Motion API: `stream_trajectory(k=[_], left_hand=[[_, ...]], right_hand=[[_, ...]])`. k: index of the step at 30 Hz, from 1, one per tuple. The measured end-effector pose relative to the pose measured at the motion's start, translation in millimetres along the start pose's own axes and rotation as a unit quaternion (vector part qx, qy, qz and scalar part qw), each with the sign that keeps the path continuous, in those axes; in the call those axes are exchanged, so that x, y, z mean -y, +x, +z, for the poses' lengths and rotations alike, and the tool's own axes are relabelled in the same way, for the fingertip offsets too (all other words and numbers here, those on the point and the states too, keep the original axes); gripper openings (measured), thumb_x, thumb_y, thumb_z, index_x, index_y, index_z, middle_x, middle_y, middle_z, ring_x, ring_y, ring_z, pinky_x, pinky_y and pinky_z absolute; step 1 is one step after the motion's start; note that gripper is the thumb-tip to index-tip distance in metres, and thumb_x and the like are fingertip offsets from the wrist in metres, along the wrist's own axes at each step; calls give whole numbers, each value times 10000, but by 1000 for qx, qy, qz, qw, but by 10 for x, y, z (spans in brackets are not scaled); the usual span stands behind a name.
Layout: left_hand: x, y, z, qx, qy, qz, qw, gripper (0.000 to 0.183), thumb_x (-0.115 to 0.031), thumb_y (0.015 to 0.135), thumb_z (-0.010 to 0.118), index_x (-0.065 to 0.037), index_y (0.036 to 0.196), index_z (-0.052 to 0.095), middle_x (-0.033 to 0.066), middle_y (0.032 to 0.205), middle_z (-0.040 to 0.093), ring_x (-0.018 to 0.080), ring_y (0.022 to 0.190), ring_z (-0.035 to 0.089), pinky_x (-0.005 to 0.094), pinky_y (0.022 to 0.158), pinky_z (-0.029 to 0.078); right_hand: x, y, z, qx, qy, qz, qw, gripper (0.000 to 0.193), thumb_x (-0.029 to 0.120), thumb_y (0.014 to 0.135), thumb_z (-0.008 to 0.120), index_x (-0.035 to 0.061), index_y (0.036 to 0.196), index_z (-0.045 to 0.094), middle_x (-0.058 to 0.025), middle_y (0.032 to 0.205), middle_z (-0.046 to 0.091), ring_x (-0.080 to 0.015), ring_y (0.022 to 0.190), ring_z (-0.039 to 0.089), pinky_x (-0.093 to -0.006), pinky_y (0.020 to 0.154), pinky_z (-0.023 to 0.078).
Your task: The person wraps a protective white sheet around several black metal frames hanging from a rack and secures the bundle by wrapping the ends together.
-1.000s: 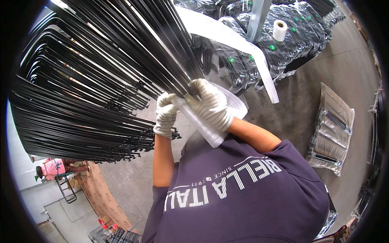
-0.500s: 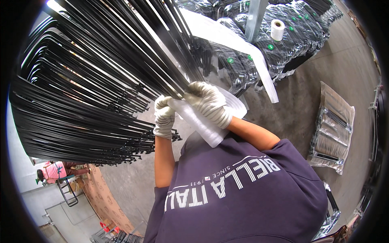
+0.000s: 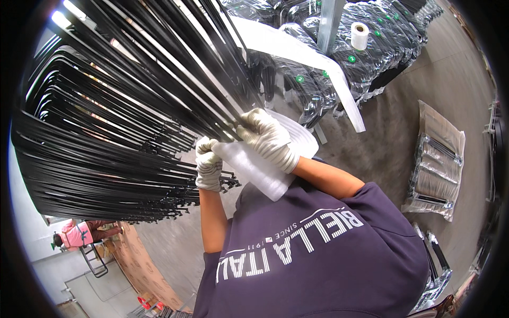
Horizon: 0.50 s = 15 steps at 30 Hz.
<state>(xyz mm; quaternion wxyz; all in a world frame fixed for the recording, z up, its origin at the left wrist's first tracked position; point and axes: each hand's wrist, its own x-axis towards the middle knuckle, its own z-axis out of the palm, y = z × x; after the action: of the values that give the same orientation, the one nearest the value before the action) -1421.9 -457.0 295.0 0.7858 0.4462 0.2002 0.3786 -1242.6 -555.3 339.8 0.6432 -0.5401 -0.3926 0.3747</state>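
Striped white work gloves cover both of my hands. My left hand (image 3: 209,163) is closed on the edge of a white foam sheet (image 3: 253,168). This soft sheet hangs down toward my dark sweatshirt, and more of it shows beyond my right wrist. My right hand (image 3: 269,139) is curled around the lower end of long black metal tubes (image 3: 204,98), over the foam. Its fingertips are partly hidden among the tubes. Left of my hands, many more bent black tube frames (image 3: 106,164) hang in a dense row.
Plastic-wrapped black frames (image 3: 366,58) are stacked ahead, with a white roll (image 3: 360,36) on top and a long white strip (image 3: 347,95) draped down. A wrapped flat bundle (image 3: 436,161) lies on the floor at right. Far left, a person in pink (image 3: 79,233) is beside a black cart (image 3: 95,259).
Both hands have shifted slightly down and left with the foam sheet. The tubes have swung a little, and my grip looks the same.
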Motion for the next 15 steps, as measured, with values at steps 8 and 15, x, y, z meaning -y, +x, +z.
stream_trajectory(k=[8, 15], left_hand=[[-86, -138, 160, -89, 88, 25, 992, 209, -20, 693, 617, -104, 631, 436, -11, 602, 510, 59, 526, 475, 201, 510, 448], [-355, -21, 538, -20, 33, -50, 998, 44, -8, 654, 640, -5, 671, 600, 118, 818, 636, 157, 683, 599, 287, 684, 513]], right_hand=[[187, -64, 6, 53, -167, 15, 984, 267, 217, 822, 555, 112, 1065, 592, -134, 1000, 507, -285, 924, 537, -343, 793, 444], [-157, -76, 171, -14, -243, -116, 963, 293, 215, 759, 597, 54, 1004, 583, -255, 1091, 493, -387, 1004, 484, -423, 872, 399]])
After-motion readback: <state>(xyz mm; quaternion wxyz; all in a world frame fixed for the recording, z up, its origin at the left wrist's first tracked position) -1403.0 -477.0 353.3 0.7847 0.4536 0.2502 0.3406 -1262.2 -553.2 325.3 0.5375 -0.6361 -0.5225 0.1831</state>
